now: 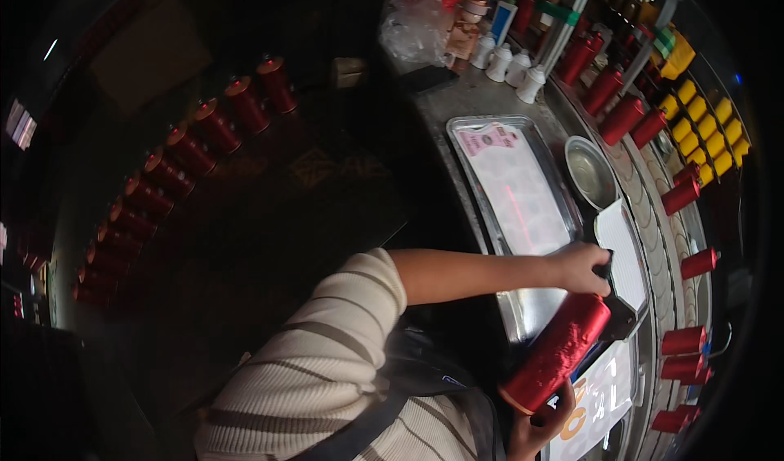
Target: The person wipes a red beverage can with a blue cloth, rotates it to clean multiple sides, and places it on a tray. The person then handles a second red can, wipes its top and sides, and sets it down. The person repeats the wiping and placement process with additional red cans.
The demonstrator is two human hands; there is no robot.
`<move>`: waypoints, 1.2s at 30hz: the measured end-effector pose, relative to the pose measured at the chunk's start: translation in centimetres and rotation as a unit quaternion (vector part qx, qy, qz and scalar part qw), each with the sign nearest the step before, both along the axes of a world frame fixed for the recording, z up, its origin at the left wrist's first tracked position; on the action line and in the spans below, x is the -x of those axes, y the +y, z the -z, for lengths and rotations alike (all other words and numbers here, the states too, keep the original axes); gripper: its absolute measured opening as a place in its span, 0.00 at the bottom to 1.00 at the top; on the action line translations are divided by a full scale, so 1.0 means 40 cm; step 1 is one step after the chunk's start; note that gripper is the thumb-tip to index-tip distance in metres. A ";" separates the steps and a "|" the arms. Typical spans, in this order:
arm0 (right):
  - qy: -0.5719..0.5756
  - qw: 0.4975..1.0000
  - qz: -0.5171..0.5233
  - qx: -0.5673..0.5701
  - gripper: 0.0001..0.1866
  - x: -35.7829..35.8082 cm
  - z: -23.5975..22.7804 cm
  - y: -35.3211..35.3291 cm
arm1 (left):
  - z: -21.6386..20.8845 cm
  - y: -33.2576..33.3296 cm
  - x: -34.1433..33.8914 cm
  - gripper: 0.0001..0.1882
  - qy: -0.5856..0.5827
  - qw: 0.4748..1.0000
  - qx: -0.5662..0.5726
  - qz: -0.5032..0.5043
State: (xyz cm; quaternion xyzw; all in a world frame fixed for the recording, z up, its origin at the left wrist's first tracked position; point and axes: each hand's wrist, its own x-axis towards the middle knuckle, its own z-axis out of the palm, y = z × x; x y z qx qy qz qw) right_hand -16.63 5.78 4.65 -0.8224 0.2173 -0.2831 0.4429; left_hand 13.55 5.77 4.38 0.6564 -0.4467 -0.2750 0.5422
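A shiny red metal cylinder [563, 355] lies tilted in front of me, with a patch of pale decoration and wrinkles on its side. My right hand [543, 428], partly cut off by the lower edge, curls its fingers around the cylinder's lower end. My left hand [578, 268] reaches across from the left and is closed on a small black part at the cylinder's upper end. Its fingertips are turned away, so the grip shows only partly. Just beyond this hand is a dark bracket-like piece [625, 318]. A white printed sheet [600, 400] with orange shapes lies under the cylinder.
A metal tray [535, 126] holds pink-and-white printed sheets crossed by a red light line. Beside it are a metal bowl [590, 171] and white bottles [531, 84]. A conveyor [645, 191] carries red cylinders [625, 118]. More red cylinders [216, 126] line the dark left. Yellow cylinders [690, 118] stand far right.
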 end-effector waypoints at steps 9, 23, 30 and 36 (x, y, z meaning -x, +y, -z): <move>0.159 0.924 -0.288 0.197 0.47 -0.384 -0.106 0.067 | -0.179 0.757 -0.220 0.13 -0.051 0.953 0.084 -0.285; 0.211 0.974 -0.069 0.046 0.38 -0.223 0.007 -0.084 | 0.041 1.282 -0.845 0.15 -0.451 0.563 -0.272 -0.637; 0.220 0.975 -0.013 0.003 0.37 -0.238 -0.047 -0.027 | 0.057 1.291 -0.933 0.19 -0.354 0.566 -0.435 -0.604; 0.266 0.961 -0.014 -0.070 0.33 -0.246 -0.087 -0.015 | 0.102 1.252 -0.907 0.26 -0.334 0.534 -0.330 -0.703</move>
